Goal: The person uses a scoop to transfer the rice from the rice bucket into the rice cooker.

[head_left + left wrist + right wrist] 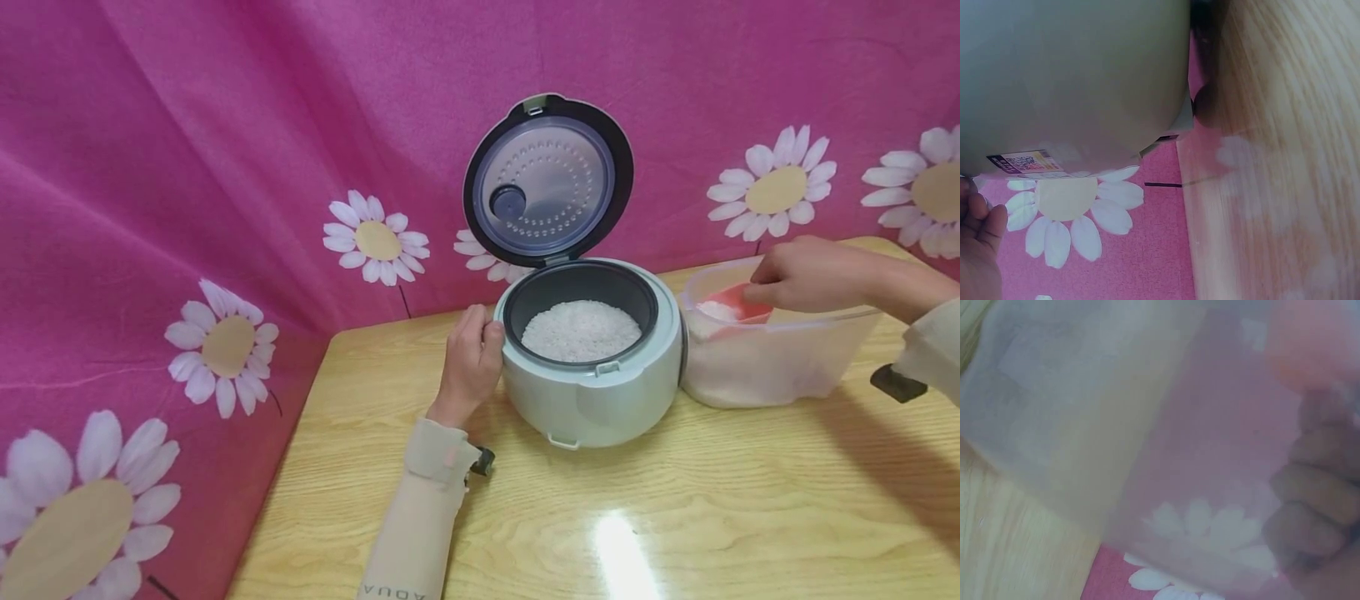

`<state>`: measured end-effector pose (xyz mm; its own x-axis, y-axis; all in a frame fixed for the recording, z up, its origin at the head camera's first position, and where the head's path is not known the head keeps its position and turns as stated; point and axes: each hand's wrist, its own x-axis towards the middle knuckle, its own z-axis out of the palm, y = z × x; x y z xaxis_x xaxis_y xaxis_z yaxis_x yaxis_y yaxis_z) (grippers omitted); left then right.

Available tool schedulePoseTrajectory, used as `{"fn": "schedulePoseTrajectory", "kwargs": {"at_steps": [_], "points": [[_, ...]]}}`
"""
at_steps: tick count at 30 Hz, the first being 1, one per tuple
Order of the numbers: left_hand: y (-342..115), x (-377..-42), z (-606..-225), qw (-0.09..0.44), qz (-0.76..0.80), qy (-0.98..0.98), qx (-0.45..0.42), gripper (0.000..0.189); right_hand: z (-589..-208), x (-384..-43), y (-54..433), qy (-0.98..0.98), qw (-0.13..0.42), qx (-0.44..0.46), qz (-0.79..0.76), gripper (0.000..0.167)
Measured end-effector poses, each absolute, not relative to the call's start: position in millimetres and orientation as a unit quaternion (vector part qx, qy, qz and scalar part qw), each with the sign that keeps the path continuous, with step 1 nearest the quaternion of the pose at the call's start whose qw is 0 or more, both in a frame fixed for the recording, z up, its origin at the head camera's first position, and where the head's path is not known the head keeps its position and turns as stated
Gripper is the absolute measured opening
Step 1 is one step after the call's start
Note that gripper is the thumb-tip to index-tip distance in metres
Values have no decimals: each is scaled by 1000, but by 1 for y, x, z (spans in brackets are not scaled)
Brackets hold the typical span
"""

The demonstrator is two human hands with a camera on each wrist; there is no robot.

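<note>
A pale green rice cooker stands with its lid raised, white rice lying in its dark inner pot. My left hand holds the cooker's upper left side with curled fingers; in the left wrist view its fingertips meet the cooker's edge. To the right, my right hand grips a red scoop inside a translucent plastic container. White grains show at the scoop. Through the container wall, the right wrist view gives a blurred look at the curled fingers.
Everything stands on a light wood table. Behind and to the left hangs a magenta cloth printed with large white daisies. The container is right beside the cooker's right side. A label is on the cooker's outer wall.
</note>
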<state>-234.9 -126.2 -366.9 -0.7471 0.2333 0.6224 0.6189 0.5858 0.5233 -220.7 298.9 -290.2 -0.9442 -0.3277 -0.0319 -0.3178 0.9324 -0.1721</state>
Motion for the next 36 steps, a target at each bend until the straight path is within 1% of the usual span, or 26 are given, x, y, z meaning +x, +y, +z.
{"fn": "schedulePoseTrajectory", "kwargs": {"at_steps": [9,15,17,23,25,29,32,36], "points": [[-126,-235,-367,249,-381,-855,-249,30,-288,-214,308,983,-20,-153,-97,37],[-126,-236,-367,250,-382,-854,-248,28,-287,-212,316,981,-53,-150,-114,46],[-126,-236,-367,250,-382,-854,-248,28,-288,-212,320,977,-61,-156,-133,46],[-126,-235,-369,250,-386,-853,-246,27,-284,-213,325,976,-49,-143,-157,38],[-127,-235,-370,250,-387,-853,-245,27,-281,-214,326,978,-43,-133,-156,39],[-127,-235,-369,251,-386,-853,-247,28,-277,-216,332,978,-37,-122,-163,30],[-126,-235,-369,250,-386,-853,-246,28,-275,-217,338,977,-34,-113,-176,26],[-126,-234,-369,248,-389,-852,-246,28,-276,-218,346,974,-26,-95,-206,27]]}}
